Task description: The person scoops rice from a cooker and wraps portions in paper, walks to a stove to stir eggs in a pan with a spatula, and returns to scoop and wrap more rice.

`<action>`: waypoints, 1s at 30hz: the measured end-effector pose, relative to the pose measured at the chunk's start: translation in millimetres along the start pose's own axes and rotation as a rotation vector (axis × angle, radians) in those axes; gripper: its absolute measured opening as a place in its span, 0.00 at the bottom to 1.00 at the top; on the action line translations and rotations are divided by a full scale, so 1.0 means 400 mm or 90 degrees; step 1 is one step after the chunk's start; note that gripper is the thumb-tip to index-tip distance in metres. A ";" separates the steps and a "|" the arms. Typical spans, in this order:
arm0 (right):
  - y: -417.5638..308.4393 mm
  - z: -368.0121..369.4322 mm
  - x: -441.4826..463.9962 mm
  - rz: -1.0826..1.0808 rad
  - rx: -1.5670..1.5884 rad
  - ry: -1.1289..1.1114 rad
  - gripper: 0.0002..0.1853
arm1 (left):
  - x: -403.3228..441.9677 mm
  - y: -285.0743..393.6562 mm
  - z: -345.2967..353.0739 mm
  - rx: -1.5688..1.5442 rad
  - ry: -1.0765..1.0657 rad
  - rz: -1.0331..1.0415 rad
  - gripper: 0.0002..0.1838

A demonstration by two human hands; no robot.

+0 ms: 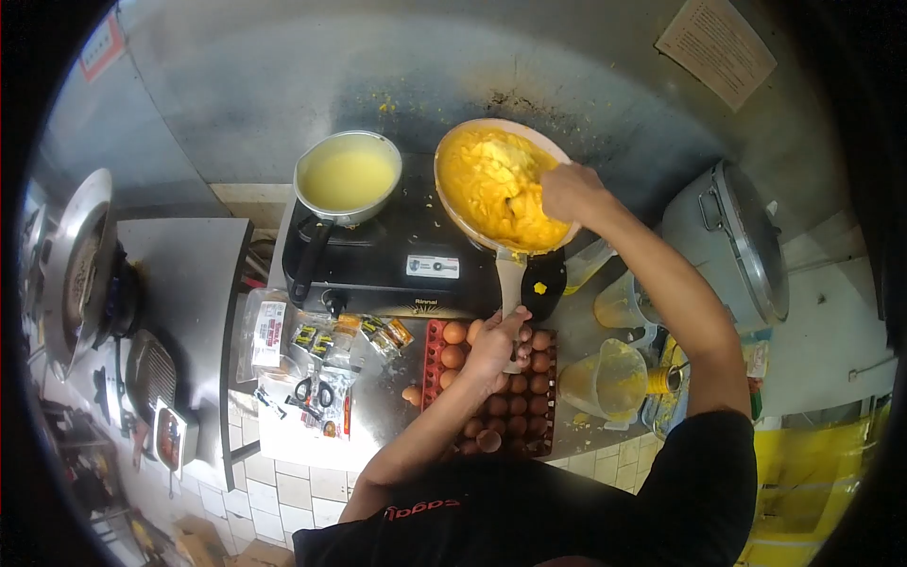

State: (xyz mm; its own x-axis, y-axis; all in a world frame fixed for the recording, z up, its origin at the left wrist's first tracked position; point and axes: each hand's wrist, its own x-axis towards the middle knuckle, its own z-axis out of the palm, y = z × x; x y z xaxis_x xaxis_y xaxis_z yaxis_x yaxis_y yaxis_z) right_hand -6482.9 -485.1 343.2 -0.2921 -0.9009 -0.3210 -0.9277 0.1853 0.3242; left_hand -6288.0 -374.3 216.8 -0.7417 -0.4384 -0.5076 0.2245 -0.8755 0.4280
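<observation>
My left hand (494,352) is wrapped around the pale handle (511,282) of a frying pan (540,138) on the right side of the black gas stove (373,295). Soft yellow scrambled egg (477,175) fills the pan. Over the pan's right side, my right hand (572,194) is closed, its fingers down at the egg; whatever it grips is hidden. Below my left hand lies a red egg tray (432,364) with several brown eggs (453,356). A saucepan (312,262) of pale yellow liquid stands on the left burner.
Plastic jugs (619,370) smeared with egg stand right of the tray. Farther right is a large lidded metal pot (746,246). Left of the tray are scissors (314,392), small packets (383,335) and a clear plastic container (250,331). A grey wall rises behind the stove.
</observation>
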 end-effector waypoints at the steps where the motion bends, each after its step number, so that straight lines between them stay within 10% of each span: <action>1: 0.015 0.008 0.038 0.011 0.004 0.017 0.17 | 0.000 -0.006 -0.006 0.013 -0.010 0.008 0.13; 14: 0.094 -0.172 -0.005 -0.201 -0.103 -0.320 0.16 | 0.029 -0.006 -0.052 -0.050 -0.053 0.270 0.36; 23: 0.049 0.085 0.035 -0.022 -0.097 0.036 0.12 | 0.024 -0.008 -0.036 0.131 0.000 0.184 0.29; 30: 0.182 -0.072 0.113 -0.118 -0.029 0.085 0.14 | 0.013 0.007 -0.028 0.166 0.014 0.183 0.20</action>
State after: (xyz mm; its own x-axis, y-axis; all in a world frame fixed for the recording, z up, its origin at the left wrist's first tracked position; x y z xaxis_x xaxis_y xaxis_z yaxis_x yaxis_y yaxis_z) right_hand -6556.8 -523.8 377.8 -0.0823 -0.9622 -0.2595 -0.9503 -0.0027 0.3114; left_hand -6284.1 -381.5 206.9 -0.6579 -0.6647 -0.3539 0.2509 -0.6366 0.7292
